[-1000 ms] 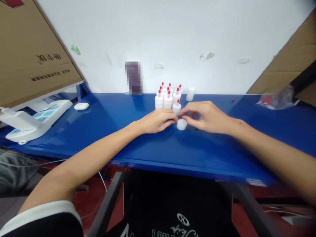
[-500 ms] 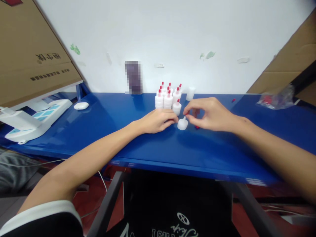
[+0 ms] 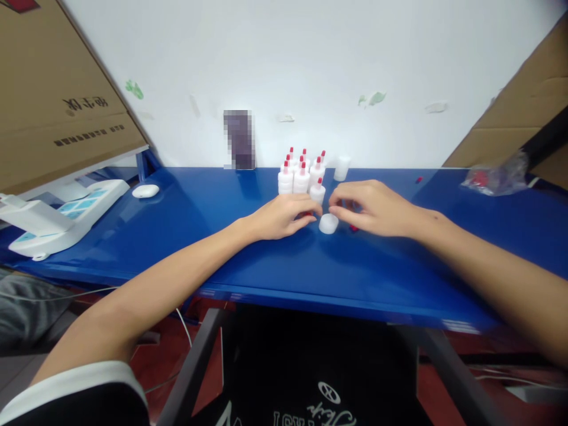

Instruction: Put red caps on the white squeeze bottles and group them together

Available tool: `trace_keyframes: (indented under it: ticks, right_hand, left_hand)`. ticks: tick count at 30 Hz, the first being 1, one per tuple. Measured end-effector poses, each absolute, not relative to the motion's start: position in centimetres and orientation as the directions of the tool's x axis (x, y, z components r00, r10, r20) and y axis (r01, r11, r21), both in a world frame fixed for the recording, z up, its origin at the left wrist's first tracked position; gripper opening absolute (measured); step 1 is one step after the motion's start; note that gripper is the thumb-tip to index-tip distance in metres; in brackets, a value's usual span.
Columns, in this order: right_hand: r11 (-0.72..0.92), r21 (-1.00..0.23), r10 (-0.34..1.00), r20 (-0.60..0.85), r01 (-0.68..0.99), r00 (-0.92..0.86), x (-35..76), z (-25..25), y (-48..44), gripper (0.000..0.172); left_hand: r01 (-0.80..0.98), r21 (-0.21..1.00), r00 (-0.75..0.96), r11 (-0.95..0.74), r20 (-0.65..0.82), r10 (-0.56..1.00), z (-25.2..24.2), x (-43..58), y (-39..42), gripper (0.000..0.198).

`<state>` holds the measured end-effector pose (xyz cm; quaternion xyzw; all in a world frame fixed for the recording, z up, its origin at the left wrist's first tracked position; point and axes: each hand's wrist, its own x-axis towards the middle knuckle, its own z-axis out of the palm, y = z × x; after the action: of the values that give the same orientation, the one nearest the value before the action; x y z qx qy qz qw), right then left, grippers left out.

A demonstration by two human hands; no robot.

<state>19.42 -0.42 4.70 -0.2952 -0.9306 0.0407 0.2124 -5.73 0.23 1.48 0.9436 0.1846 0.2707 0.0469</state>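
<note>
My left hand [image 3: 290,216] rests on the table with thumb and forefinger slightly apart, left of a short white container [image 3: 328,224]. Something small and red [image 3: 309,214] shows between those fingers, apparently below them. Over the container's right edge, my right hand [image 3: 373,207] has thumb and forefinger drawn together in a pinch. What they hold, if anything, is hidden, and no nozzle shows on the container. Several small white bottles [image 3: 302,180] with red-tipped nozzles stand grouped behind my left hand. Red pieces [image 3: 354,228] lie under my right hand.
A white cup-like piece [image 3: 342,168] stands by the wall. At the right lies a clear plastic bag [image 3: 497,177] with red pieces, and a red bit [image 3: 419,180] nearby. On the left are a white oval case [image 3: 145,191] and a white power strip [image 3: 89,213].
The nozzle with a red tip that showed on the white container between my right fingers is no longer visible. My right hand has shifted slightly; my left fingers have parted a little, revealing red.
</note>
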Motion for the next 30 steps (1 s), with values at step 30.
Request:
trace_keyframes:
  ticks: [30]
  right_hand:
    - [0.793, -0.307, 0.609, 0.429, 0.527, -0.666, 17.9, 3.0, -0.5, 0.043]
  left_hand:
    - [0.330, 0.085, 0.577, -0.940, 0.771, 0.272, 1.9, -5.5, -0.3, 0.012]
